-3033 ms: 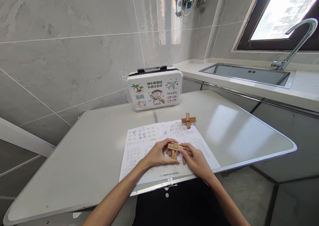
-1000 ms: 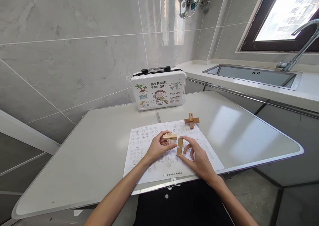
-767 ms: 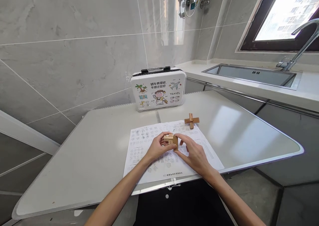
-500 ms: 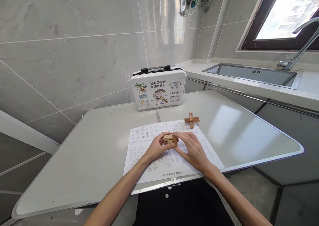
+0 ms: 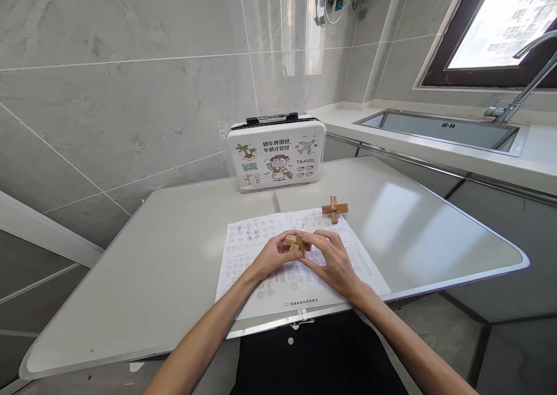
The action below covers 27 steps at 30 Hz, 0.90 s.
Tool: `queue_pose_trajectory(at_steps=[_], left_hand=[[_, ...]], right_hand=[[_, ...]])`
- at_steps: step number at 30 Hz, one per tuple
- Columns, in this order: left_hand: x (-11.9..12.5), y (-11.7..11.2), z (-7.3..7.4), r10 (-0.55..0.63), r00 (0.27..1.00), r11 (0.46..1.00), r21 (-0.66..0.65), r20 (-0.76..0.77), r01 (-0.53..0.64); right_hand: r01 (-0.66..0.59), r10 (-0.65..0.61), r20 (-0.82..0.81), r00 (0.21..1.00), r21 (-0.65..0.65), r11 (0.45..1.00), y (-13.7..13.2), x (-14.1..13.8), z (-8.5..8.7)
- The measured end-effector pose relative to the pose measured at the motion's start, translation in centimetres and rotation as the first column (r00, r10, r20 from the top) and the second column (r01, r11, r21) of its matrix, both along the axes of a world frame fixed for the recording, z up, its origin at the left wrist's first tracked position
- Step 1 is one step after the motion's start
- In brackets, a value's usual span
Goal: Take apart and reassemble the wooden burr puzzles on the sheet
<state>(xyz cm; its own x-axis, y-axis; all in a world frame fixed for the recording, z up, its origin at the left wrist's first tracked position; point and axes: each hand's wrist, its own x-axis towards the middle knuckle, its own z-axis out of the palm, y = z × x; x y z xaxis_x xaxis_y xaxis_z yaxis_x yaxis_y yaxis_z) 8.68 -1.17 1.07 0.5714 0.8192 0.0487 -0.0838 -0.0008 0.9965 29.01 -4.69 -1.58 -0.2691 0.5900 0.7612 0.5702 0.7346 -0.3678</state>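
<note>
Between both hands is a small wooden interlocking puzzle (image 5: 295, 242), held just above a printed sheet. My left hand (image 5: 275, 256) is closed on its left side, thumb along the near face. From the right, my right hand (image 5: 329, 260) grips it between thumb and fingertips. The fingers cover parts of the puzzle, so its full shape is hidden. A cross-shaped wooden puzzle piece (image 5: 335, 209) lies beyond my right hand at the sheet's far right corner. The printed diagram sheet (image 5: 278, 302) lies flat under the hands.
A white cartoon-printed case (image 5: 278, 157) stands at the back of the white folding table (image 5: 152, 279), against the tiled wall. To the right, a counter holds a sink (image 5: 439, 129) and a faucet (image 5: 517, 93). The table's metal-trimmed front edge is close to my body.
The puzzle in my hands has turned, and its blocks now show at a different angle. My right fingers have shifted slightly on it. The cross-shaped piece stays in place.
</note>
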Motion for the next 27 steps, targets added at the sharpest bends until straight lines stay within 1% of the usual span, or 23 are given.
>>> queue_pose_trajectory(at_steps=[3, 6, 9, 11, 13, 15, 17, 20, 23, 27], left_hand=[[0.1, -0.1, 0.4, -0.016, 1.0, 0.999, -0.037, 0.021, 0.016], [0.0, -0.2, 0.6, -0.01, 1.0, 1.0, -0.011, -0.012, 0.01], [0.0, -0.2, 0.3, -0.035, 0.998, 0.999, 0.014, -0.044, 0.035], [0.1, -0.3, 0.1, -0.047, 0.998, 0.999, 0.009, -0.031, 0.047], [0.3, -0.3, -0.1, -0.032, 0.999, 0.999, 0.008, -0.017, 0.032], [0.4, -0.3, -0.2, 0.012, 0.999, 1.0, 0.019, -0.032, -0.011], [0.4, -0.2, -0.3, 0.071, 0.996, 0.997, 0.042, -0.051, -0.068], [0.2, 0.0, -0.4, 0.13, 0.99, 0.989, 0.084, -0.055, -0.125], [-0.1, 0.2, -0.6, 0.159, 0.982, 0.98, 0.134, -0.099, -0.145], [-0.1, -0.1, -0.9, 0.166, 0.968, 0.973, 0.192, -0.187, -0.13]], right_hand=[[0.016, -0.017, -0.047, 0.999, -0.033, 0.999, 0.0, -0.1, -0.2], [-0.01, 0.009, -0.043, 0.999, -0.023, 1.0, 0.1, -0.2, -0.3], [-0.075, 0.075, -0.012, 0.997, -0.01, 0.997, 0.1, -0.1, -0.5], [-0.082, 0.082, -0.005, 0.997, -0.02, 0.996, 0.1, -0.2, -0.6], [-0.072, 0.071, -0.02, 0.997, -0.048, 0.996, 0.1, -0.2, -0.5], [-0.082, 0.078, -0.054, 0.996, -0.089, 0.993, 0.2, -0.2, -0.4], [-0.099, 0.082, -0.122, 0.989, -0.142, 0.985, 0.2, 0.0, -0.3], [-0.091, 0.029, -0.219, 0.975, -0.277, 0.957, 0.4, 0.4, -0.6], [-0.082, -0.014, -0.223, 0.975, -0.414, 0.907, 0.6, 0.7, -1.0], [-0.075, -0.019, -0.182, 0.983, -0.492, 0.867, 0.4, 0.4, -1.0]])
